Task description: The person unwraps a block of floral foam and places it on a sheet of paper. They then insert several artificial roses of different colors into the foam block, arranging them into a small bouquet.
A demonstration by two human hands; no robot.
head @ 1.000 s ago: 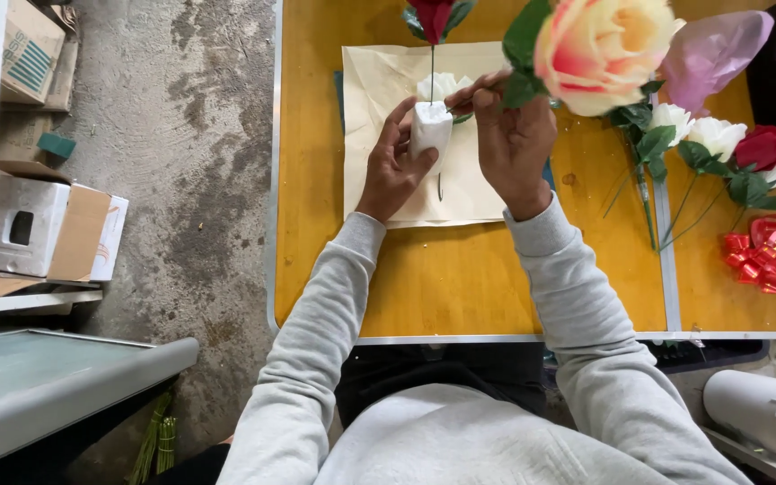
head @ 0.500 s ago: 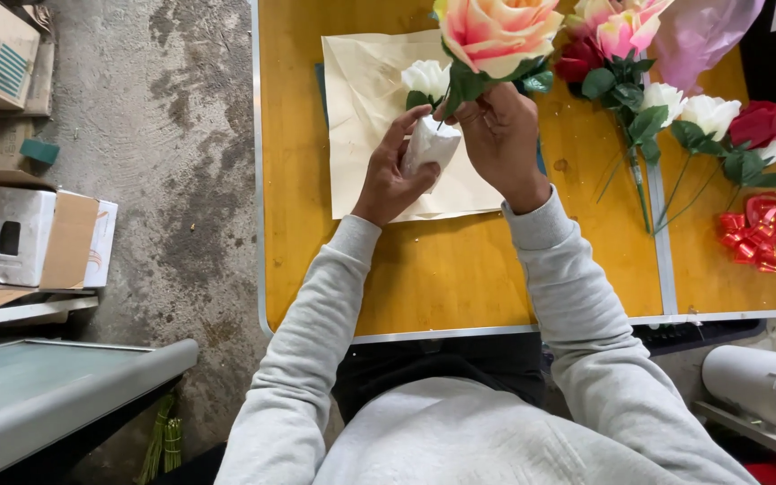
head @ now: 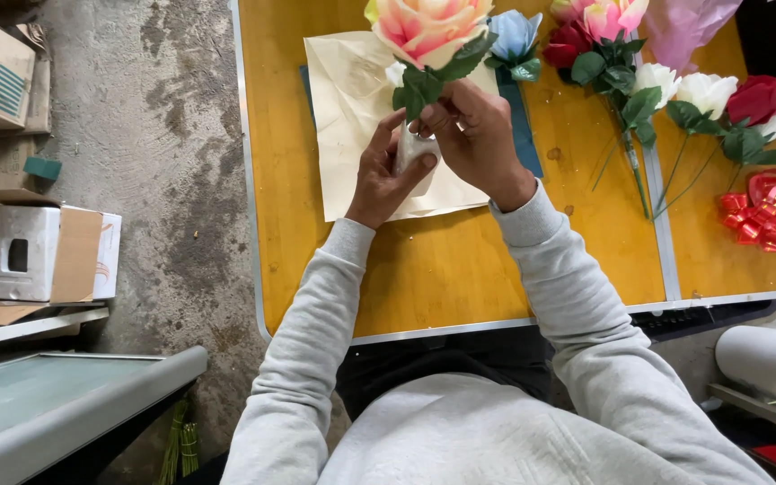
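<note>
Both hands are closed on a large pink-and-cream artificial rose: left hand around its white-wrapped stem, right hand pinching at its two o'clock, above the yellow wooden tabletop.

Both hands grip pink rose stem — cream paper beneath.

The pink-and-cream rose has swung left over the cream paper, and a blue flower now shows.
</note>
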